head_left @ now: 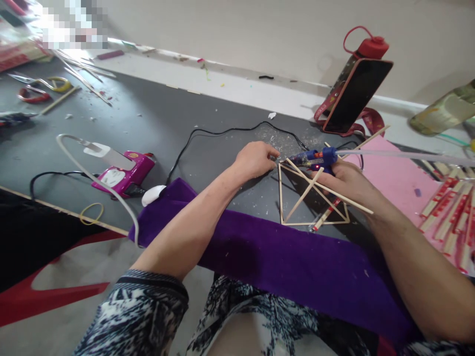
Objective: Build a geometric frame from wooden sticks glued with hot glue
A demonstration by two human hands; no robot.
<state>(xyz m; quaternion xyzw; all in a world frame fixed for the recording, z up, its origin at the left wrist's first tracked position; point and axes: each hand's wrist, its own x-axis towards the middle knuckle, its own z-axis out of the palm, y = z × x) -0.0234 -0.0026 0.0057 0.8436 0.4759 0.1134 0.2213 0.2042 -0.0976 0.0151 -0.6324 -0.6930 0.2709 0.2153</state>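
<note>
My right hand [343, 180] grips a blue hot glue gun [315, 158] with its nozzle pointing left at the top left corner of a frame of thin wooden sticks [313, 198] lying on the dark grey mat. My left hand [256, 158] rests on the mat at that same corner, fingertips pinching the stick ends right by the nozzle. A clear glue stick [401, 155] juts out of the back of the gun to the right. The gun's black cord [222, 132] loops away across the mat.
A purple cloth [282, 257] lies across my lap. A pink glue gun [124, 173] sits at left, scissors [40, 89] far left. A phone [356, 94] leans on a red-capped bottle. Packs of sticks [451, 212] lie on a pink sheet [393, 178] at right.
</note>
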